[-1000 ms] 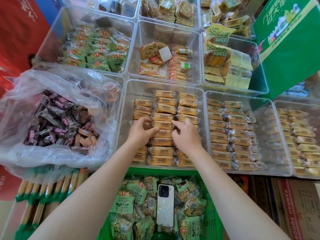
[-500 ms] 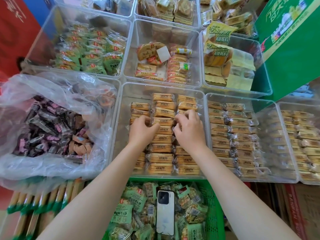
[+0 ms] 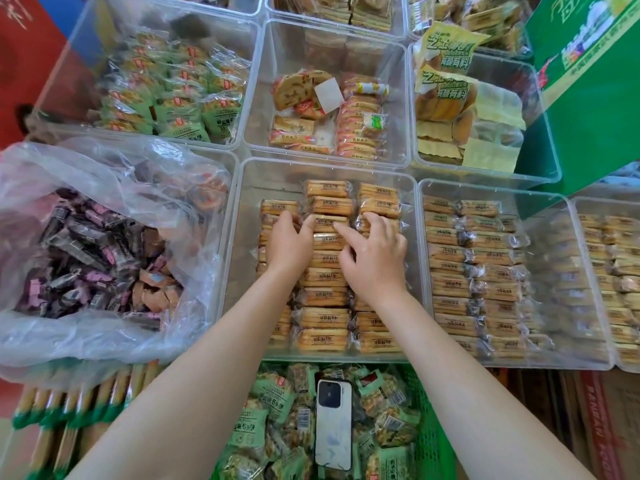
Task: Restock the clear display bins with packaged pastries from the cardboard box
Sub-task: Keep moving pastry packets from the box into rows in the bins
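Left hand (image 3: 289, 242) and right hand (image 3: 375, 252): both lie palm-down with fingers extended, gripping nothing, pressing on the rows of packaged pastries (image 3: 325, 296) stacked in three columns inside the middle clear bin (image 3: 412, 271). Adjoining right: a second bin (image 3: 512, 363) of similar packs. Adjoining left: a plastic bag (image 3: 104, 334) of dark wrapped sweets; nearer the person, a green basket (image 3: 433, 427) with green packets and a white phone (image 3: 333, 424).

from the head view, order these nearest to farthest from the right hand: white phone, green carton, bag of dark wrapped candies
Measured from the right hand:
1. white phone, below it in the green basket.
2. bag of dark wrapped candies, far left.
3. green carton, upper right.
The last two are fairly close.
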The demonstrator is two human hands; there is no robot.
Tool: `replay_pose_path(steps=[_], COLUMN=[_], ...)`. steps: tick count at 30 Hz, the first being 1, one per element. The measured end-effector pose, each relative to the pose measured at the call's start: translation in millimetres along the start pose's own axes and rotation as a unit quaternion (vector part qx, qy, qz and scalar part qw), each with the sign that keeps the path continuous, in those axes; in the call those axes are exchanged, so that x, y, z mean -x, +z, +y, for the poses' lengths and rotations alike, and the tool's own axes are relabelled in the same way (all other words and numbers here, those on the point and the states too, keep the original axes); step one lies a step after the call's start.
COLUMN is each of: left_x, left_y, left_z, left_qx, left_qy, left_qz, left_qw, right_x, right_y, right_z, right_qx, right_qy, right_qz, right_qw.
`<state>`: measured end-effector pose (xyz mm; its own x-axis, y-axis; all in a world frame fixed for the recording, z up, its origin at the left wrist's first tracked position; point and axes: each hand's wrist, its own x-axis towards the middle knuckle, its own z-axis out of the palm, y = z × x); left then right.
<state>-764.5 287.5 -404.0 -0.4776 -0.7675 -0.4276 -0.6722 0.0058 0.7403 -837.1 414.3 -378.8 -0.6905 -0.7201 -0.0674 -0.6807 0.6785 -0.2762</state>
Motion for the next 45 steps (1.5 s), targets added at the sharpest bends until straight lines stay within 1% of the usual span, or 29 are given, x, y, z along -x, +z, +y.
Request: replay_pose_path(steps=[2, 3, 4, 7, 9, 11, 14, 16, 19, 21, 23, 26, 28, 33, 35, 40, 41, 42, 43, 44, 45], left_x=[-2, -2, -2, -1, -5, -10, -19, -23, -24, -23, -22, -22, -22, -24, -26, -34, -32, -28, -24, -21, -16], left_y=[0, -1, -1, -1, -4, -7, -8, -7, -5, -5, -5, -5, -5, -1, 0, -1, -3, -5, -5, -3, 1], left_z=[2, 3, 2, -2, -4, -1, 5, 9, 12, 13, 13, 16, 16, 10, 8, 11, 13, 15, 18, 20, 22], left_qx=[-0.013, -0.015, -0.012, -0.011, -0.015, 0.006, 0.020, 0.017, 0.002, -0.009, -0.004, 0.008, 0.020, 0.013, 0.005, -0.049, -0.084, -0.124, -0.160, -0.195, -0.236], left_qy=[0.010, 0.013, 0.015, 0.033, 0.054, 0.056, 0.047, 0.045, 0.049, 0.060, 0.059, 0.050, 0.054, 0.055, 0.063, 0.082, 0.095, 0.135, 0.201, 0.281, 0.347], left_qz=[-0.004, -0.005, -0.007, -0.008, -0.003, -0.016, -0.039, -0.041, -0.037, -0.028, -0.018, 0.003, 0.024, 0.109, 0.128, 0.109, 0.120, 0.141, 0.159, 0.163, 0.144], left_qw=[1.000, 1.000, 1.000, 0.999, 0.998, 0.998, 0.998, 0.998, 0.998, 0.998, 0.998, 0.999, 0.998, 0.992, 0.990, 0.989, 0.985, 0.973, 0.953, 0.926, 0.896], right_x=[-7, -11, -15, -21, -22, -22, -21, -22, -21, -21, -22, -23, -21, -23, -22, -26, -28, -28, -27, -25, -24], right_y=[2, 4, 5, 13, 17, 17, 19, 17, 17, 19, 20, 19, 17, 17, 17, 11, 7, 3, -1, -4, -7], right_z=[-1, -2, -4, -10, -11, -13, -14, -12, -11, -18, -24, -24, -22, -13, -8, -9, -9, -7, -2, 4, 11], right_qx=[-0.017, -0.015, -0.004, 0.034, 0.024, -0.004, -0.027, -0.027, 0.028, 0.069, 0.084, 0.045, 0.014, -0.031, -0.029, -0.011, -0.026, -0.049, -0.071, -0.080, -0.073], right_qy=[-0.015, -0.019, -0.024, -0.034, -0.029, -0.037, -0.064, -0.060, -0.037, -0.021, -0.005, 0.000, -0.022, -0.048, -0.057, -0.055, -0.059, -0.060, -0.057, -0.046, -0.028], right_qz=[0.077, 0.095, 0.089, 0.025, 0.002, -0.011, -0.025, -0.020, 0.011, 0.011, -0.003, -0.025, -0.030, -0.047, -0.050, -0.081, -0.083, -0.072, -0.042, 0.000, 0.035], right_qw=[0.997, 0.995, 0.996, 0.999, 0.999, 0.999, 0.997, 0.998, 0.999, 0.997, 0.996, 0.999, 0.999, 0.997, 0.997, 0.995, 0.994, 0.994, 0.995, 0.996, 0.996])
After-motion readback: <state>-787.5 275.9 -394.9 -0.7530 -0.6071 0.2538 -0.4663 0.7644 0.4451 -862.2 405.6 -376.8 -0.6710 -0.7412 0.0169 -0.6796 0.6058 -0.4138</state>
